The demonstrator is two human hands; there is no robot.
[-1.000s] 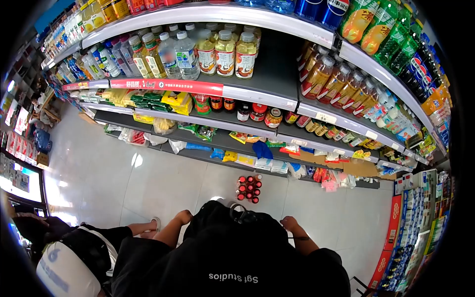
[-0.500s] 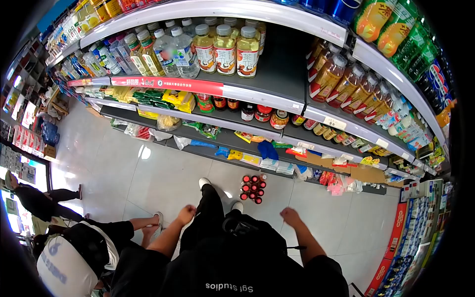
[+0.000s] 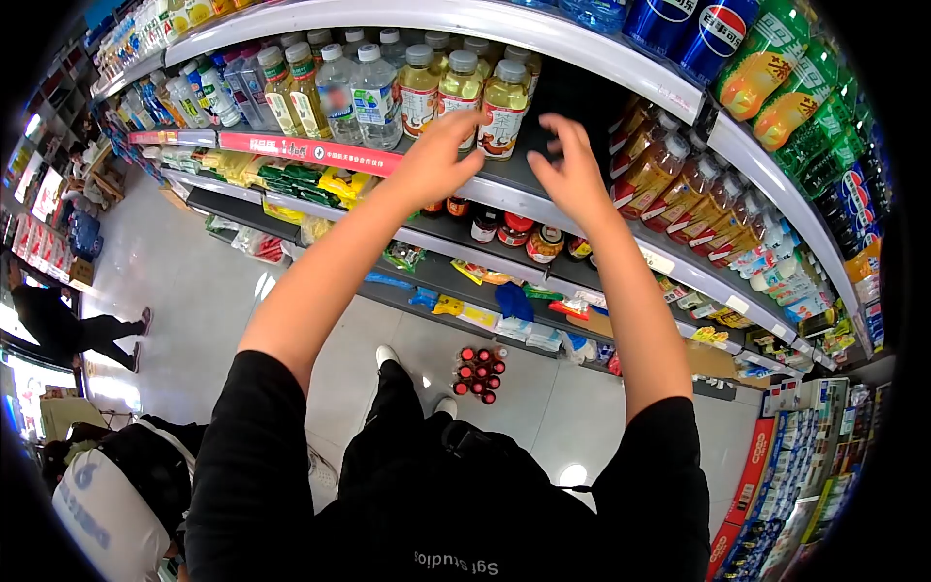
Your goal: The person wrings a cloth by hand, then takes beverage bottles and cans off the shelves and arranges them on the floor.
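Observation:
Both my arms reach out to the drinks shelf. My left hand (image 3: 441,160) is open in front of the pale yellow tea bottles, thumb apart from the fingers, its fingertips overlapping the front bottle (image 3: 504,107) in this view. Behind that hand stands another tea bottle (image 3: 459,82), its label partly hidden. My right hand (image 3: 574,175) is open over the dark shelf board (image 3: 524,173), to the right of the front bottle, with curved, spread fingers and nothing between them. Clear water bottles (image 3: 373,97) stand left of the tea bottles.
Amber drink bottles (image 3: 650,179) line the shelf at the right. Jars (image 3: 514,231) and packets fill the lower shelves. Several red-capped bottles (image 3: 479,371) stand grouped on the floor near my feet. A person in a white cap (image 3: 107,509) is at lower left; another person (image 3: 58,330) walks beyond.
Both my hands have risen from beside my body, the left from a loose fist, up to the tea bottles. The view has shifted slightly. The person at far left has moved.

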